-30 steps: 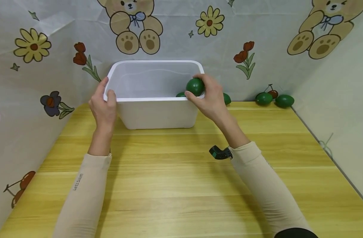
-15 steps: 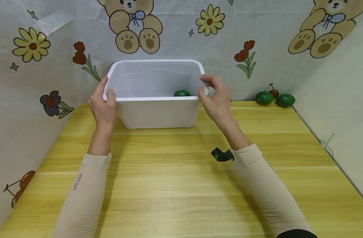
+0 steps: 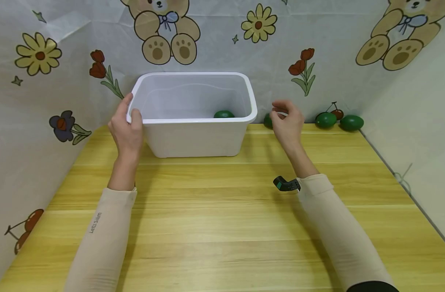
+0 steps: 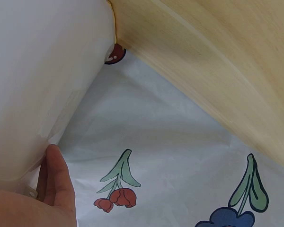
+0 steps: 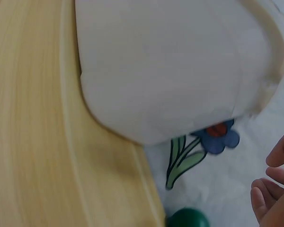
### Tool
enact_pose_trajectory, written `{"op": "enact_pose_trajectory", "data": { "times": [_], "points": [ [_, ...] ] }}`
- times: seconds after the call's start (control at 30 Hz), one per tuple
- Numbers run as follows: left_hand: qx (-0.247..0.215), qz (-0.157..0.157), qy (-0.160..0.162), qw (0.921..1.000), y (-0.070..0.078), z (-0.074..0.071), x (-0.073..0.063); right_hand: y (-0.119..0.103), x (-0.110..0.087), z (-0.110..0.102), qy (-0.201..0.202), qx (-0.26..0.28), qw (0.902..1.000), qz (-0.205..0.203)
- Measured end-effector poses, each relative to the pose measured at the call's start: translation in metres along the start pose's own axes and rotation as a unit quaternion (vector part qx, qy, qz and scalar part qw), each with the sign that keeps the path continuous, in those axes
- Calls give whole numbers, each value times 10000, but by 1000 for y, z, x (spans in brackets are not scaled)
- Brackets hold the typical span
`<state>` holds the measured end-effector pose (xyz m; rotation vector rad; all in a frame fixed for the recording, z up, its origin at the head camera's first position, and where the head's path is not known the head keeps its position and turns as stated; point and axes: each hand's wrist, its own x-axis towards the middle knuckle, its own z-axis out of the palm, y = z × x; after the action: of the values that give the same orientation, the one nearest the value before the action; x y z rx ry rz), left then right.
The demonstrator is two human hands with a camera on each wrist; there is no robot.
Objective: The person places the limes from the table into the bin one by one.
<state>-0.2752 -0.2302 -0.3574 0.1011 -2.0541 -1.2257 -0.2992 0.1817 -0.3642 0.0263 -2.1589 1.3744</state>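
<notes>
Your left hand [image 3: 127, 129] clamps the left end of a white box [image 3: 193, 140], the thumb over the rim at the near corner and the forefinger along the outer side. The left wrist view shows its fingers [image 4: 61, 177] against the outside of the box. Your right hand [image 3: 289, 123] is raised to the right of the box, apart from it; its fingers are loosely bent, a gap separates thumb and forefinger in the right wrist view, and nothing is seen between them.

The box stands lengthwise at the rear of a wooden counter [image 3: 207, 223], before a printed cloth [image 3: 215, 52]. One green fruit [image 3: 224, 114] lies inside, toward the right end, its lower part hidden by the near rim. A second green fruit [image 3: 267, 121] lies at the back of the counter, between the box and your right hand, which partly covers it; whether the two touch, you cannot tell from the head view. A third green fruit [image 3: 325, 120] and a fourth green fruit [image 3: 351, 123] lie just beside each other in the rear right corner.

Your left sleeve [image 3: 98, 251] is beige and lettered; a black device [image 3: 286, 184] projects from the cuff of your right sleeve [image 3: 346, 239]. The cloth bears a seated bear [image 3: 171, 32], a yellow flower [image 3: 258, 25] and red tulips [image 3: 297, 67].
</notes>
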Motion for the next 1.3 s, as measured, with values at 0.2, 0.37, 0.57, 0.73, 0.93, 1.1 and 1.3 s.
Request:
{"op": "enact_pose_trajectory", "data": {
  "times": [0.2,0.37,0.57,0.73,0.93,1.1,1.3],
  "points": [
    [70,-59,-57,9999,3,0,-1,27,-2,-13,43,-278,9978,595],
    [60,-61,-55,9999,5,-1,0,37,-3,-20,-92,-388,9964,747],
    [96,-101,-75,9999,5,-3,0,50,4,-19,-471,-670,9930,856],
    [57,-100,56,9999,3,-4,-2,61,15,-12,-980,-1082,9854,874],
    [11,-46,-24,10000,4,-1,-4,66,23,-10,-1257,-1450,9786,735],
    [40,-40,-13,10000,5,-1,-3,69,24,-4,-1495,-1453,9758,662],
    [67,-62,-36,10000,4,0,-4,75,18,8,-1675,-1390,9750,454]
  ]
}}
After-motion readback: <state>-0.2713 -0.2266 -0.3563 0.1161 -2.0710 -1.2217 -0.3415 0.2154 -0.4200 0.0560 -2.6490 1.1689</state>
